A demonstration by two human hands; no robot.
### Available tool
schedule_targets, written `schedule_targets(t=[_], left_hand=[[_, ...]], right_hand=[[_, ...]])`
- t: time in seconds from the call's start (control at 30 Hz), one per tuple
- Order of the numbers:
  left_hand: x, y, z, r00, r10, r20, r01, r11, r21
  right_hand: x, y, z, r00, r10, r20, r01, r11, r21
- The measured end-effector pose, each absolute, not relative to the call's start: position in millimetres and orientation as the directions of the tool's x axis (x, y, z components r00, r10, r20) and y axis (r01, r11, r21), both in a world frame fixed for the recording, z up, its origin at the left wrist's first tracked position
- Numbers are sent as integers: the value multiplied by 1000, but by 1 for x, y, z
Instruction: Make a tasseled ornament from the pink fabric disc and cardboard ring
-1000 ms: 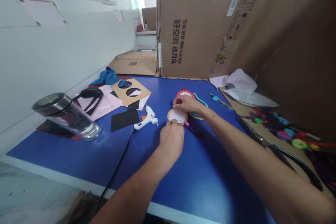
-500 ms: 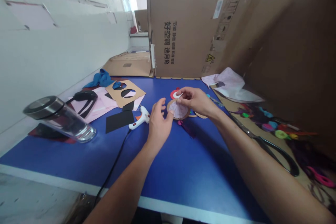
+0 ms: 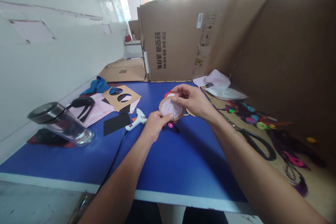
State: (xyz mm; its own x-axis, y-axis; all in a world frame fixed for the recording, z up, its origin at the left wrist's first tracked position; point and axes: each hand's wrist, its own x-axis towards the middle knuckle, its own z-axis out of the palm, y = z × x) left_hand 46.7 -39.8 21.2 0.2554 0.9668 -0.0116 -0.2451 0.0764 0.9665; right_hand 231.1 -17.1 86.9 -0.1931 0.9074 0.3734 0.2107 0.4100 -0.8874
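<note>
Between my hands is a round cardboard disc (image 3: 168, 109) faced with a white layer that carries purple lines. My left hand (image 3: 154, 125) pinches its lower left edge, thumb on the front. The right hand (image 3: 193, 100) grips the disc at the upper right between thumb and fingers. Below the disc hangs a small pink bead (image 3: 170, 125) with a dark strand. Behind it a red and white round piece (image 3: 167, 95) shows in part. Another tan cardboard edge (image 3: 189, 112) peeks out under my right hand. A white glue gun (image 3: 137, 121) lies left of my left hand.
Left on the blue table (image 3: 168, 168) stand a glass bottle (image 3: 63, 124), black paper (image 3: 117, 124) and cardboard with round holes (image 3: 128, 105). Scissors (image 3: 262, 147), beads and dark purple yarn (image 3: 286, 140) lie right. Large cardboard (image 3: 181, 42) walls the back; the gun's cord (image 3: 115, 161) crosses the front edge.
My left hand has closed from spread fingers onto the disc's edge. The disc appears raised and turned more towards me. The view has tilted up and shifted right.
</note>
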Motion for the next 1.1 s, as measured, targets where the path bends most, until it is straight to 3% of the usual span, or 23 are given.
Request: schedule_targets(t=[0.13, 0.33, 0.63, 1.1], left_hand=[[47, -40, 23, 249, 968, -33, -280, 105, 954], [49, -38, 21, 167, 984, -68, -316, 119, 941], [52, -39, 19, 182, 981, -71, -325, 128, 937], [51, -38, 21, 115, 993, -31, -285, 63, 956]], right_hand=[[235, -22, 77, -112, 934, 340, 200, 356, -913], [237, -35, 43, -73, 988, 136, 68, 141, -988], [225, -36, 26, -94, 978, 188, -71, 182, -981], [225, -39, 23, -77, 990, 116, -25, 115, -993]])
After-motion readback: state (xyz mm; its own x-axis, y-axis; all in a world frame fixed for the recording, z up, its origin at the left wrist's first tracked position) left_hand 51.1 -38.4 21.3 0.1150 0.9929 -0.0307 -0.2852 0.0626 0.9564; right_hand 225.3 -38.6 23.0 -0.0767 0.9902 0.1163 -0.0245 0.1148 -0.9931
